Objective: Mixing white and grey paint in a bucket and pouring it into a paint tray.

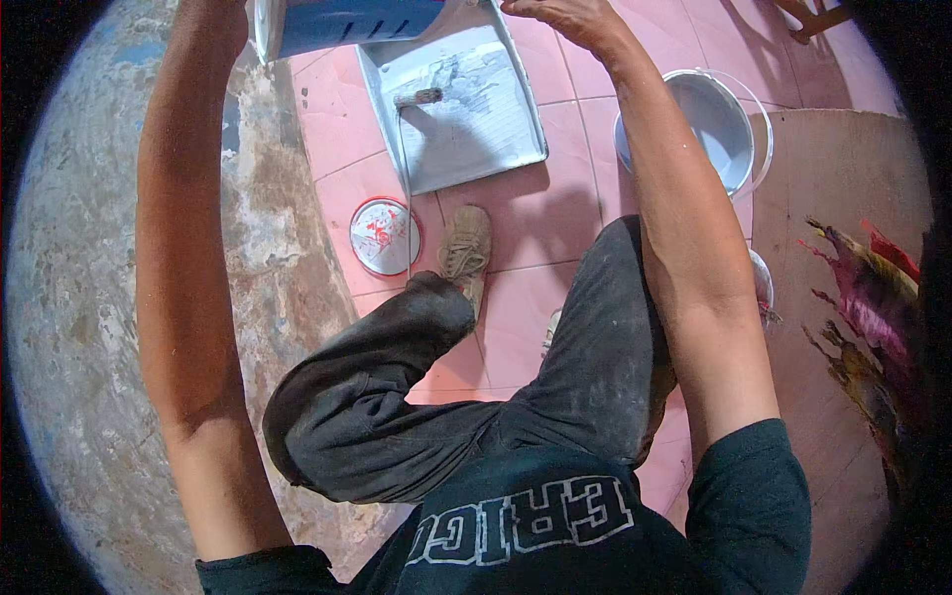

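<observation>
A blue and white paint bucket (pixel 362 20) is tipped on its side at the top edge, over the far end of a paint tray (pixel 496 129). My left hand (pixel 213 18) is at the bucket's white rim, its fingers cut off by the frame. Just right of the bucket, my right hand (pixel 570 18) reaches leftward, only part of its fingers showing; whether they touch the bucket is hidden. Pale paint coats the tray. In it lies a small dark-tipped paint roller (pixel 426 96), its thin handle running out over the near edge.
A round paint lid (pixel 385 236) with red smears lies on pink tiles beside my shoe (pixel 465 243). A white bucket (pixel 719 129) with a raised handle stands beyond my right forearm, a smaller container (pixel 762 283) nearer. Brown board (pixel 793 169) lies at right; a stained grey surface (pixel 89 297) fills the left.
</observation>
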A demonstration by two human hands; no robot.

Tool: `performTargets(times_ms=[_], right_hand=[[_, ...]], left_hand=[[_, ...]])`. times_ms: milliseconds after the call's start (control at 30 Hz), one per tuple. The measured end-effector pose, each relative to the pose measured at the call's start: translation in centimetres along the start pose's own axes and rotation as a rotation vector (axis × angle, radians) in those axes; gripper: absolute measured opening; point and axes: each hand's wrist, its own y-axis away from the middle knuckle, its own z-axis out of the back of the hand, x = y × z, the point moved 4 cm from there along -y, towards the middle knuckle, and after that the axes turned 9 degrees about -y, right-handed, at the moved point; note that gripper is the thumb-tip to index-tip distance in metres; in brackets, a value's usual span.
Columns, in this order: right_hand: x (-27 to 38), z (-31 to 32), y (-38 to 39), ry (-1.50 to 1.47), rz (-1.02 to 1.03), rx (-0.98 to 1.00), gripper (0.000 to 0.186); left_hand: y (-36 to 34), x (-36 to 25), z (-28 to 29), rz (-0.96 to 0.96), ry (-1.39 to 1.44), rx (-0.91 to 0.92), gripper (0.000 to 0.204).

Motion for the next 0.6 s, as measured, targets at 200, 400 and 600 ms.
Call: performTargets(times_ms=[200, 400, 600], right_hand=[[1.7, -1.9, -0.1, -0.035, -0.015, 0.018, 0.064], [1.0, -1.9, -0.5, -0.044, -0.039, 0.036, 0.064], [0.7, -1.9, -0.3, -0.044, 0.01, 0.024, 0.063]], left_hand=[[-1.1, 2.0, 3.0, 0.153, -0.053, -0.032, 0.06], [-3.9, 6.7, 5.2, 0.539, 1.123, 0.156, 0.062], [-1.1, 2.8, 2.7, 0.159, -0.058, -0.021, 0.062]])
